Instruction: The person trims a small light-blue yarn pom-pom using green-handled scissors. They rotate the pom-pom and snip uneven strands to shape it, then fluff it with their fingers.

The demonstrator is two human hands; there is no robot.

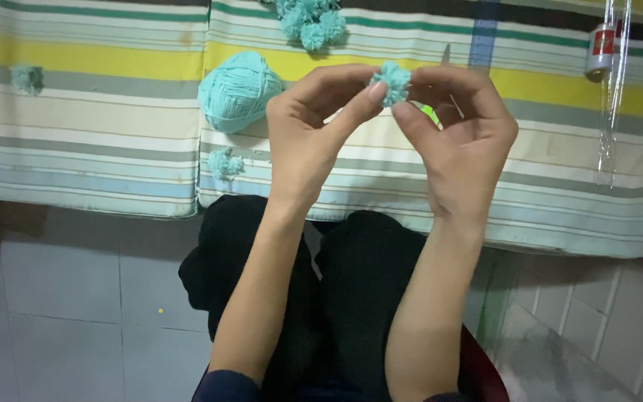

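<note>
Both hands are raised over the edge of a striped cushion. A small fluffy teal pompom is pinched between the fingertips of my left hand and my right hand. Just left of my left hand a ball of teal yarn lies on the cushion. Below it sits a small loose teal tuft. Behind my right hand's fingers a bit of something bright green shows, too hidden to tell what it is.
A cluster of teal pompoms lies at the top edge. Another tuft sits far left. A small red-and-white bottle and clear plastic wrap are at right. Grey tiled floor lies below, with my dark-clothed legs.
</note>
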